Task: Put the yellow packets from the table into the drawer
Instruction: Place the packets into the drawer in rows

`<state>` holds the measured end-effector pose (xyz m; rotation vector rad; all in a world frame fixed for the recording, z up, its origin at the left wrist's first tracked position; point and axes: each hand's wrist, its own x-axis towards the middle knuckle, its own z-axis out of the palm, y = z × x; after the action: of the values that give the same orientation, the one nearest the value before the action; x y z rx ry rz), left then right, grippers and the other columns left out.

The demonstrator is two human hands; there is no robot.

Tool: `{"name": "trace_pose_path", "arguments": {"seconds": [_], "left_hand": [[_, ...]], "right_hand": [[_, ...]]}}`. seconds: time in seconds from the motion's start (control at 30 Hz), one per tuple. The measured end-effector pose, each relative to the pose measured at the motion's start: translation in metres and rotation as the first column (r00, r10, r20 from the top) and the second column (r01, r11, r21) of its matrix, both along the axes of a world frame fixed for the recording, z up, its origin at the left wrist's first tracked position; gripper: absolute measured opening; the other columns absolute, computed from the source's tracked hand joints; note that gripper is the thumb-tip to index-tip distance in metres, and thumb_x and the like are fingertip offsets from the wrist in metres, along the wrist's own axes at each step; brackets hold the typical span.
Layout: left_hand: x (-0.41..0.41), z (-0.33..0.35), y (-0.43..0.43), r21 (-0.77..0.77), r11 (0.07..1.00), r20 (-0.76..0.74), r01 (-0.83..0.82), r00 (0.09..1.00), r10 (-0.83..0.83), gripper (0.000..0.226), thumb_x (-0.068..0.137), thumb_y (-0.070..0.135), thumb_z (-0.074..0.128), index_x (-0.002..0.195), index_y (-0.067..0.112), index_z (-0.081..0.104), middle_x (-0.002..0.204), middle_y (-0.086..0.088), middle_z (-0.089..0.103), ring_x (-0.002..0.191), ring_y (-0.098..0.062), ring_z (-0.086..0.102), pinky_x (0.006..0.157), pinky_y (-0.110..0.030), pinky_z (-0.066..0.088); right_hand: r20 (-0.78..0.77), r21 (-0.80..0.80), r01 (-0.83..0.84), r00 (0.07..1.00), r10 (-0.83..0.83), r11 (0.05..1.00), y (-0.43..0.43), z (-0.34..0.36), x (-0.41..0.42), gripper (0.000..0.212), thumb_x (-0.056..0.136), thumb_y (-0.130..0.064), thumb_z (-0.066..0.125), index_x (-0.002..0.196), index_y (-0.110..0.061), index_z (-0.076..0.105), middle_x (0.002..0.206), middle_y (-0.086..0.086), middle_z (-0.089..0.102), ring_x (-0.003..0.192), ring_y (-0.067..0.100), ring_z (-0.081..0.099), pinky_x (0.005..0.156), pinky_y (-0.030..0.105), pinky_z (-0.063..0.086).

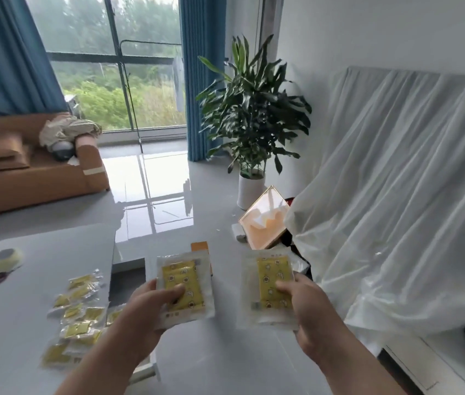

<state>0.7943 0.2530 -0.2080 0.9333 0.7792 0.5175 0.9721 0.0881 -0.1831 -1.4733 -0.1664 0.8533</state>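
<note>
White plastic sheeting (396,181) thrown over something big eats up the whole right side, easily the largest thing here. Behind that, a tall window (140,81) with greenery outside and blue curtains (6,58) on both sides. The shiny grey floor (151,178) reflects the window light.

Lower left is the grey table (11,323), with a brown sofa (40,178) behind it that has some crumpled fabric dumped on the arm. A leafy plant (254,109) in a white pot (249,192) stands by the wall, and a gold-edged frame (265,220) leans against stuff on the floor just beside the pot.

Now the hands, both up in the air just right of the table edge. The left hand (145,306) has the left packet (182,286) pinched, thumb flat on top and fingers tucked under it. The right hand (308,306) grips the right packet (271,286) the same way, thumb across the front and fingers curled behind. Both are yellow pouches inside clear wrappers, close together but not touching.

The loose packets (77,315), a messy pile of the same yellow ones, sit on the table near its right edge, next to the left forearm. A tape roll (4,262) sits further left on the table, kinda blurry.

Can't tell for sure where the drawer is; there's a dark gap by the table edge, but that's all I can make out.
</note>
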Motion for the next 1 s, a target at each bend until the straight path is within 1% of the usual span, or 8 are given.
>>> {"name": "trace_pose_path", "arguments": {"seconds": [0.13,0.3,0.47,0.57,0.63,0.73,0.9,1.0], "left_hand": [[0.021,0.003,0.009,0.010,0.998,0.023,-0.057,0.998,0.057,0.040,0.072,0.001,0.065,0.111,-0.002,0.059,0.090,-0.020,0.071,0.074,-0.032,0.071,0.053,-0.034,0.056],[0.052,-0.006,0.050,0.004,0.986,0.076,-0.164,0.984,0.163,0.029,0.075,0.002,0.062,0.104,0.001,0.060,0.079,-0.014,0.072,0.065,-0.027,0.071,0.048,-0.030,0.055],[0.100,-0.031,0.118,-0.026,0.960,0.062,-0.280,0.958,0.281,0.029,0.078,0.002,0.061,0.107,-0.001,0.060,0.081,-0.015,0.072,0.068,-0.028,0.071,0.052,-0.031,0.057],[0.130,-0.039,0.164,-0.067,0.943,0.068,-0.327,0.941,0.331,0.020,0.087,0.001,0.055,0.106,0.001,0.060,0.082,-0.014,0.072,0.069,-0.026,0.071,0.050,-0.030,0.056],[0.146,-0.037,0.190,-0.082,0.937,0.076,-0.339,0.935,0.346,0.022,0.085,0.002,0.056,0.106,0.002,0.060,0.083,-0.014,0.072,0.073,-0.027,0.070,0.051,-0.030,0.056],[0.164,-0.034,0.226,-0.066,0.927,0.055,-0.369,0.926,0.372,0.032,0.078,0.004,0.061,0.110,0.001,0.060,0.087,-0.016,0.072,0.077,-0.029,0.070,0.056,-0.033,0.057],[0.176,-0.026,0.266,-0.025,0.878,0.026,-0.478,0.877,0.479,0.020,0.086,0.000,0.056,0.105,0.002,0.061,0.081,-0.013,0.073,0.068,-0.025,0.071,0.050,-0.029,0.055],[0.178,-0.025,0.285,-0.019,0.827,-0.003,-0.561,0.828,0.561,0.023,0.085,0.000,0.057,0.108,0.000,0.060,0.087,-0.017,0.072,0.073,-0.029,0.070,0.055,-0.033,0.057]], "right_hand": [[-0.014,0.015,-0.102,0.995,0.103,0.995,0.029,0.001,0.040,0.024,0.094,-0.002,0.049,0.097,-0.012,0.071,0.088,0.012,0.076,0.086,0.034,0.070,0.080,0.051,0.057],[-0.022,-0.005,-0.200,0.980,0.200,0.980,0.090,-0.008,0.090,0.021,0.095,-0.002,0.049,0.099,-0.005,0.069,0.089,0.016,0.075,0.082,0.036,0.071,0.083,0.061,0.053],[0.007,-0.022,-0.275,0.961,0.275,0.961,0.177,-0.017,0.144,0.022,0.092,0.002,0.051,0.097,-0.011,0.068,0.091,0.014,0.074,0.083,0.033,0.068,0.084,0.052,0.055],[0.001,-0.036,-0.304,0.953,0.304,0.952,0.232,-0.017,0.176,0.024,0.090,0.004,0.051,0.096,-0.013,0.067,0.091,0.015,0.073,0.081,0.032,0.065,0.076,0.046,0.053],[0.001,-0.048,-0.324,0.946,0.324,0.945,0.265,-0.015,0.195,0.024,0.090,0.004,0.050,0.099,-0.012,0.066,0.094,0.017,0.072,0.081,0.032,0.065,0.071,0.042,0.053],[0.016,-0.056,-0.350,0.936,0.351,0.935,0.314,-0.014,0.218,0.024,0.091,0.002,0.051,0.103,-0.013,0.065,0.096,0.015,0.073,0.083,0.032,0.066,0.073,0.043,0.053],[-0.003,-0.046,-0.457,0.889,0.457,0.888,0.385,-0.012,0.240,0.026,0.090,0.003,0.049,0.104,-0.014,0.063,0.097,0.015,0.071,0.084,0.032,0.065,0.071,0.040,0.053],[-0.038,-0.034,-0.556,0.831,0.555,0.830,0.428,-0.016,0.246,0.024,0.091,0.003,0.048,0.101,-0.013,0.063,0.094,0.014,0.070,0.080,0.030,0.065,0.066,0.038,0.051]]}}
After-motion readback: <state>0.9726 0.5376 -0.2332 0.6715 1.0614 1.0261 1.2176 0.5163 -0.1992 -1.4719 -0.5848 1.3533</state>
